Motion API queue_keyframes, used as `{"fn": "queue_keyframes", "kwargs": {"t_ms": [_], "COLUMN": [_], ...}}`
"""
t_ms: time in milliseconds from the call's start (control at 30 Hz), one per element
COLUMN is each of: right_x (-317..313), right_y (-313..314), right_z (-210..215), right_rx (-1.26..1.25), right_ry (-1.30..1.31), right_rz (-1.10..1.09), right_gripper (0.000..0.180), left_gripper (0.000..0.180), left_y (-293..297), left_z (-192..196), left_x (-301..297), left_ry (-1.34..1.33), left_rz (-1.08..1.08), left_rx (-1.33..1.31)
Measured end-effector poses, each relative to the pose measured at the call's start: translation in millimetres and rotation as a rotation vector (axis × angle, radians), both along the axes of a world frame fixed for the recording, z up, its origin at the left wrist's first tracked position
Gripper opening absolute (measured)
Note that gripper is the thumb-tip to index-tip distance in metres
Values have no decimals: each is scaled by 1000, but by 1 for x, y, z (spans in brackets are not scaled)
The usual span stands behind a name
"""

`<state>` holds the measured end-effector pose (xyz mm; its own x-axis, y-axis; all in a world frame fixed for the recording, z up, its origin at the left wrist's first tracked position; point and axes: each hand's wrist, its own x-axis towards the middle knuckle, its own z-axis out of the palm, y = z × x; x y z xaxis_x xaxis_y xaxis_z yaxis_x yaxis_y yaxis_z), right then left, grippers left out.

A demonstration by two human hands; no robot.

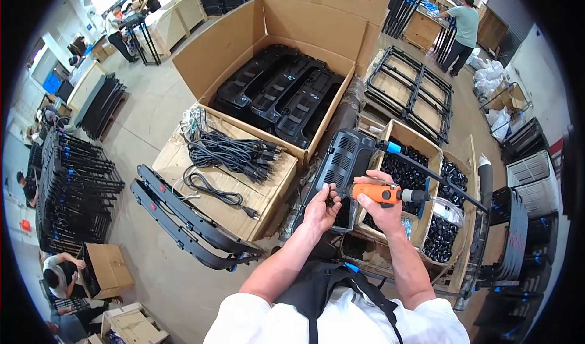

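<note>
My right hand (384, 210) is wrapped round an orange cordless power screwdriver (368, 192), whose dark front end points to the right. Close beside it, my left hand (322, 207) is closed in a pinch near the lower edge of a black slotted plastic housing (342, 159). What sits between the left fingertips is too small to make out. A black tube with a blue end piece (393, 148) runs from the housing toward the right, above a divided wooden bin (434, 161) of small black parts.
Ahead stands a large open cardboard box (280, 15) of black housings. Bundled black power cords (228, 152) lie on a carton to the left, with curved black frame pieces (183, 216) leaning against it. Black frames (414, 91) lie at far right. Several people work farther off.
</note>
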<state>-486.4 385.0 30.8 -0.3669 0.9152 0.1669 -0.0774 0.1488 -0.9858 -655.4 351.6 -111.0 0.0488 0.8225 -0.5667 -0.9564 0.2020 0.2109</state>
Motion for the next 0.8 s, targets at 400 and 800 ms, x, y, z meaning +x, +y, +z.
{"fn": "queue_keyframes", "kwargs": {"t_ms": [400, 800], "right_x": [-22, -34], "right_y": [26, 57], "right_z": [-16, -9], "right_rx": [-24, -53], "right_ry": [-61, -129], "right_rz": [-62, -98], "right_gripper": [53, 52], "left_gripper": [26, 31], "left_y": [25, 47], "left_z": [-5, 10], "left_x": [-14, -18], "left_ry": [-249, -227], "left_rz": [36, -47], "left_rx": [82, 145]}}
